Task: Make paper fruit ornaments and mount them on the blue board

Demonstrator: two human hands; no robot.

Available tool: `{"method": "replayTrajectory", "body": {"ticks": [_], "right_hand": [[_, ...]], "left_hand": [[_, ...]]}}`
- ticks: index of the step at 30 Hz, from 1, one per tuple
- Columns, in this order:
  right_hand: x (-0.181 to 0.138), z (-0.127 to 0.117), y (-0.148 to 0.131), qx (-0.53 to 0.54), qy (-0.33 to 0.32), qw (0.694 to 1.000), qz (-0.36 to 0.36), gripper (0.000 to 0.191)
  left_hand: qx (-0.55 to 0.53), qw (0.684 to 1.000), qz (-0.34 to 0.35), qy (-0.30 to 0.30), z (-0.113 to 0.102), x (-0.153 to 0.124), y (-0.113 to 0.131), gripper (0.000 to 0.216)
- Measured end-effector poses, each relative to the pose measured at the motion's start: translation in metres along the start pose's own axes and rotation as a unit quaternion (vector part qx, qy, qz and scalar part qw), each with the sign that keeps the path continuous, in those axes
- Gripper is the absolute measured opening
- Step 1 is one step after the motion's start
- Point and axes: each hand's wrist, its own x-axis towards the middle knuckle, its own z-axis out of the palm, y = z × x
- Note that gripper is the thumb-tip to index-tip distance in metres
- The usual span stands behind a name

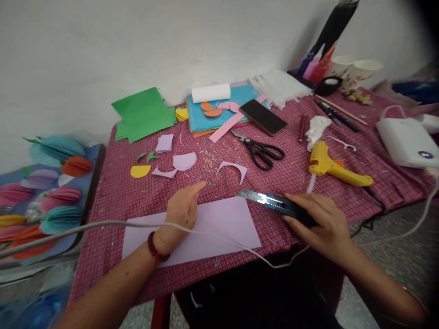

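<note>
My right hand (pixel 318 219) is wrapped round a dark box cutter (pixel 288 208), its metal blade (pixel 252 195) extended and pointing left just past the right upper edge of a lilac paper sheet (pixel 222 228). On that sheet rests my left hand (pixel 183 205), holding nothing visible; one digit stretches toward the right and the others are partly hidden. A red bead bracelet circles the left wrist. Beyond the hands lie a curved lilac offcut (pixel 236 168), lilac half-rounds (pixel 185 161), a yellow half-round (pixel 140 171) and black-handled scissors (pixel 262 151).
A white cable (pixel 219 237) crosses in front of the sheet and left forearm. On the right are a yellow glue gun (pixel 336 171) and a white power bank (pixel 408 141). A phone (pixel 262 116) and green paper (pixel 144 114) lie farther back. Paper ornaments (pixel 65 219) sit at left.
</note>
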Motion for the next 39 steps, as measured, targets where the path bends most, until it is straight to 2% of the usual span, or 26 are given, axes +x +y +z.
{"method": "replayTrajectory", "body": {"ticks": [4,9,17,21,24,26,29,33,39], "right_hand": [[0.002,-0.001,-0.002,0.002,0.003,1.0,0.002,0.041],[0.004,-0.001,-0.004,0.003,0.014,1.0,-0.002,0.041],[0.005,0.0,-0.005,0.008,0.007,1.0,0.018,0.04],[0.008,-0.003,-0.005,0.023,0.006,1.0,0.019,0.038],[0.009,-0.008,-0.003,0.033,0.02,0.999,0.022,0.035],[0.01,-0.011,0.001,0.026,0.017,0.999,0.03,0.032],[0.01,-0.013,0.007,0.017,0.009,0.999,0.039,0.03],[0.009,-0.011,0.013,0.007,0.017,0.999,0.042,0.032],[0.009,-0.011,0.016,0.015,0.003,0.999,0.028,0.033]], "left_hand": [[0.017,0.999,-0.03,0.026,0.002,0.002,0.002,0.028],[0.01,0.999,-0.03,0.035,0.003,0.005,0.001,0.025],[-0.044,0.993,-0.093,-0.062,-0.005,0.001,-0.005,0.02],[0.023,0.996,-0.06,-0.07,-0.01,-0.004,-0.007,0.024],[0.04,0.997,-0.01,-0.063,-0.012,-0.005,-0.01,0.026],[0.03,0.995,0.047,-0.084,-0.01,-0.004,-0.012,0.029],[0.027,0.983,0.102,-0.149,-0.003,0.0,-0.012,0.035],[0.006,0.971,0.115,-0.211,0.004,0.003,-0.011,0.032],[-0.036,0.971,0.107,-0.21,0.002,0.002,-0.011,0.037]]}}
